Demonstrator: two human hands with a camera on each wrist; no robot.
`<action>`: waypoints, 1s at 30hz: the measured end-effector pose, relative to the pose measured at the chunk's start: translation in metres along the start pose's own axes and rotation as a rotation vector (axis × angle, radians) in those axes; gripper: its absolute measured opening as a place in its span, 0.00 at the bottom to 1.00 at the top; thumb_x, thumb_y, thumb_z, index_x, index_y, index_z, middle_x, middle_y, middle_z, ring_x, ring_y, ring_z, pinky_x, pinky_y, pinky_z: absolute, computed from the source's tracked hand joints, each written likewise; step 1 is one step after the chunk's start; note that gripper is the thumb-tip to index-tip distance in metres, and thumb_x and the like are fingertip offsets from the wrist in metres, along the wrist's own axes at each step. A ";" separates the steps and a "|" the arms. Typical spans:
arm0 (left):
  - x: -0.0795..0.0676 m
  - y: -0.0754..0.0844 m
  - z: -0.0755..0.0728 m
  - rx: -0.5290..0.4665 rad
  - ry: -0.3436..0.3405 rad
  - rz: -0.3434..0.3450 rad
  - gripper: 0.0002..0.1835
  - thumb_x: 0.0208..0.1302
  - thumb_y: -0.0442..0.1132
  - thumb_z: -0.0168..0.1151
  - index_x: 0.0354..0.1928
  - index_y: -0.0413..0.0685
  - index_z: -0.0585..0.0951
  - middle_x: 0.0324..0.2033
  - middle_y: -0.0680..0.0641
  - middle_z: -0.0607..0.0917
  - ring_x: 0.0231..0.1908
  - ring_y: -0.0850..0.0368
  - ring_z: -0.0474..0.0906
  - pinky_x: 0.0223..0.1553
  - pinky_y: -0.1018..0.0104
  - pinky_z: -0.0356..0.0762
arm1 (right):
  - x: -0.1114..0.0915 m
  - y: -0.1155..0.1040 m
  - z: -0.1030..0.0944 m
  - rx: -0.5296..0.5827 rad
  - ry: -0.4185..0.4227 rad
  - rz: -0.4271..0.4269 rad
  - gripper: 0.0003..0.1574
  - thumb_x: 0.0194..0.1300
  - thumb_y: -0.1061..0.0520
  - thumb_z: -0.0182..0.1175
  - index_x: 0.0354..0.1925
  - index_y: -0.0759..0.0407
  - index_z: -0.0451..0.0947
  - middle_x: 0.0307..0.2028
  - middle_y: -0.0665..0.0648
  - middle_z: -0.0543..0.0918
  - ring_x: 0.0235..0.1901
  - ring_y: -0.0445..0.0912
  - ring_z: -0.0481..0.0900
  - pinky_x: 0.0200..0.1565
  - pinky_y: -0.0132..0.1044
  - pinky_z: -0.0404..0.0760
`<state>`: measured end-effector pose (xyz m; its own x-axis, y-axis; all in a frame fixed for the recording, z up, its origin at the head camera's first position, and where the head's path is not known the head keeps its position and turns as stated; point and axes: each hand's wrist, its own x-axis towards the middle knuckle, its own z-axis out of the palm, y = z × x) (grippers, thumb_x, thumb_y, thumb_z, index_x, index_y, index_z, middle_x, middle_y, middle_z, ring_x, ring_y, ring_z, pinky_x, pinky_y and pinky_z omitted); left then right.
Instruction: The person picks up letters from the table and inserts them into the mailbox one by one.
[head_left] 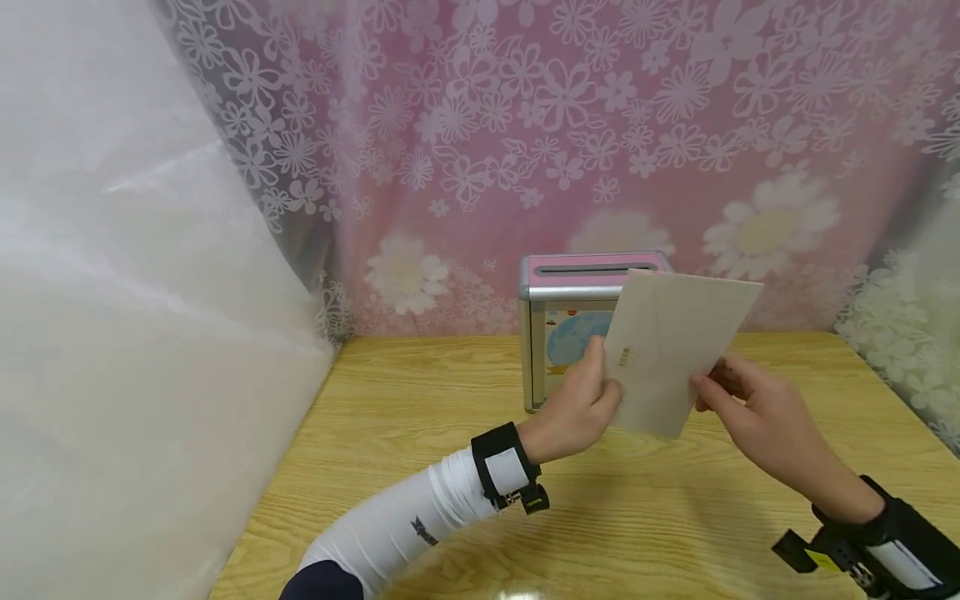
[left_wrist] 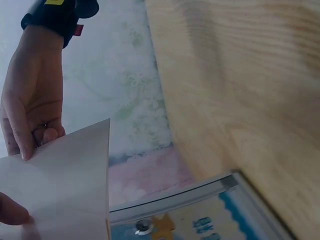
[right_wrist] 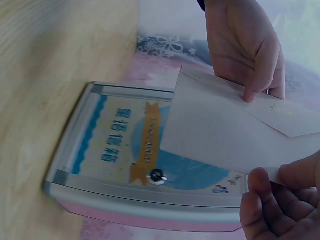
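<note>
An off-white envelope (head_left: 671, 350) is held up by both hands above the table, in front of a pink and silver box (head_left: 577, 292). My left hand (head_left: 573, 404) grips the envelope's left edge, thumb on the near face. At the lower right edge, my right hand (head_left: 757, 412) pinches the paper between thumb and fingers. The envelope's pointed flap (right_wrist: 285, 117) shows in the right wrist view. A dark slot (head_left: 585, 269) runs along the box's top; the envelope hides part of the box. The right wrist view shows the box's lock (right_wrist: 157, 176) and printed front.
The wood-grain table (head_left: 420, 375) lies under the hands and the box. Behind it hangs a pink flowered curtain (head_left: 480, 167). White sheeting (head_left: 135, 292) hangs at the left, and pale flowered fabric (head_left: 900, 333) borders the right side.
</note>
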<state>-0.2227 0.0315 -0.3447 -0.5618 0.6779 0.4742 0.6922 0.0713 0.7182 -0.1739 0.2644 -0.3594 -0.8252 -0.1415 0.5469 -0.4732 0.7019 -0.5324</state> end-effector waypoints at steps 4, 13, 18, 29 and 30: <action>0.016 0.003 -0.010 0.036 0.054 0.035 0.20 0.65 0.21 0.35 0.59 0.38 0.55 0.55 0.35 0.74 0.48 0.63 0.74 0.46 0.73 0.76 | 0.018 -0.007 -0.007 -0.001 0.069 -0.029 0.05 0.67 0.62 0.57 0.42 0.55 0.75 0.28 0.50 0.79 0.28 0.42 0.76 0.30 0.23 0.74; 0.051 0.010 -0.037 0.084 0.191 0.054 0.20 0.66 0.21 0.37 0.59 0.38 0.58 0.54 0.37 0.74 0.49 0.62 0.73 0.50 0.71 0.73 | 0.073 -0.025 -0.024 -0.039 0.210 -0.179 0.05 0.66 0.67 0.57 0.40 0.63 0.76 0.26 0.53 0.79 0.26 0.40 0.73 0.29 0.28 0.69; 0.069 0.001 -0.051 0.098 0.228 0.048 0.20 0.68 0.24 0.38 0.60 0.42 0.58 0.55 0.40 0.74 0.49 0.65 0.72 0.50 0.72 0.72 | 0.096 -0.031 -0.029 -0.046 0.219 -0.175 0.04 0.68 0.64 0.55 0.40 0.63 0.76 0.26 0.53 0.78 0.27 0.41 0.71 0.31 0.34 0.67; 0.099 0.007 -0.080 0.231 0.342 0.027 0.21 0.65 0.23 0.43 0.59 0.40 0.59 0.53 0.39 0.75 0.43 0.62 0.72 0.45 0.69 0.71 | 0.136 -0.046 -0.035 -0.080 0.259 -0.203 0.08 0.69 0.61 0.53 0.41 0.64 0.76 0.27 0.56 0.80 0.26 0.39 0.73 0.30 0.32 0.69; 0.101 0.007 -0.082 0.238 0.349 0.021 0.22 0.65 0.24 0.43 0.60 0.41 0.59 0.53 0.39 0.75 0.44 0.62 0.71 0.46 0.69 0.71 | 0.139 -0.046 -0.035 -0.078 0.264 -0.202 0.08 0.69 0.61 0.53 0.42 0.64 0.76 0.27 0.56 0.81 0.26 0.40 0.73 0.31 0.31 0.69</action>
<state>-0.3121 0.0407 -0.2502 -0.6378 0.3953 0.6610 0.7675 0.2545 0.5884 -0.2562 0.2371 -0.2365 -0.6042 -0.1051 0.7899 -0.5856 0.7308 -0.3507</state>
